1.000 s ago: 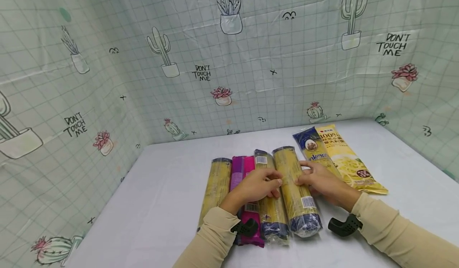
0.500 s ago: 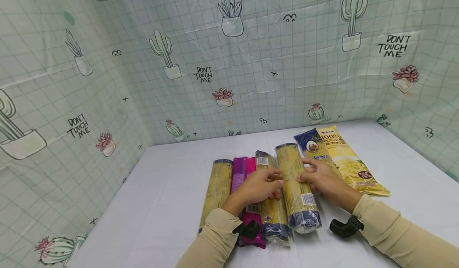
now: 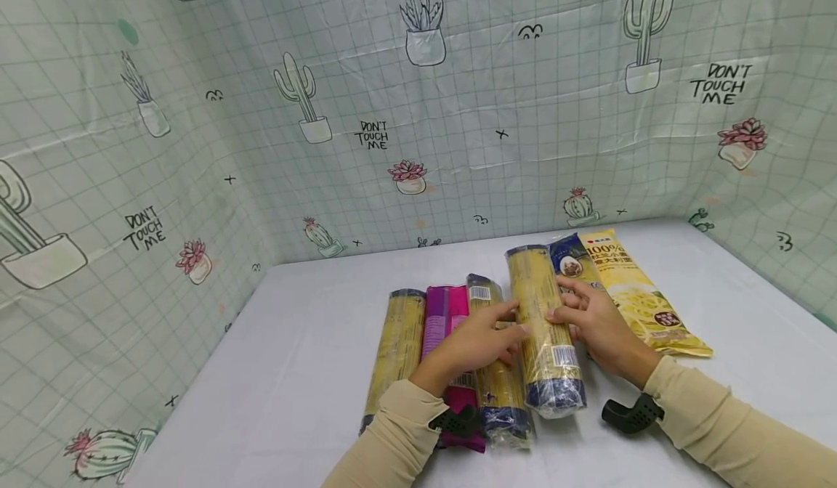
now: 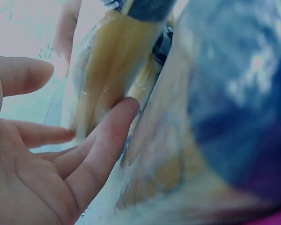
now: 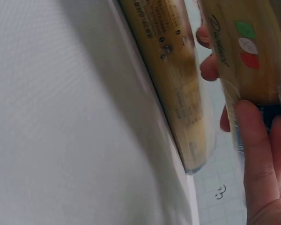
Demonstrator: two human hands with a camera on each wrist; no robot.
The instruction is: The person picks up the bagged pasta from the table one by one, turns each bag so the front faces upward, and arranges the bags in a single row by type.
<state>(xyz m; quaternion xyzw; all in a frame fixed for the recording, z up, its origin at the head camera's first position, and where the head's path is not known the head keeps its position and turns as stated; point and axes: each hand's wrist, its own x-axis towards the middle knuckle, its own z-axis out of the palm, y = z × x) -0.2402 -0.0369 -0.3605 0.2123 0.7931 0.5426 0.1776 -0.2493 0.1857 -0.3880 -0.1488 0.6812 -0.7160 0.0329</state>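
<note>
Pasta pack (image 3: 538,335) sits under right grip's (image 3: 598,321) thumb.

- The held roll (image 4: 113,61) is blurred in the left wrist view.
- The magenta packet (image 3: 446,314) is partly covered — by the left hand (image 3: 479,339).
- Both sleeves (image 3: 392,430) are cut off by edges.

The head view looks forward and down across the table (image 3: 307,343); both wrist views, close up, share the held pasta packet (image 3: 538,306)
</note>
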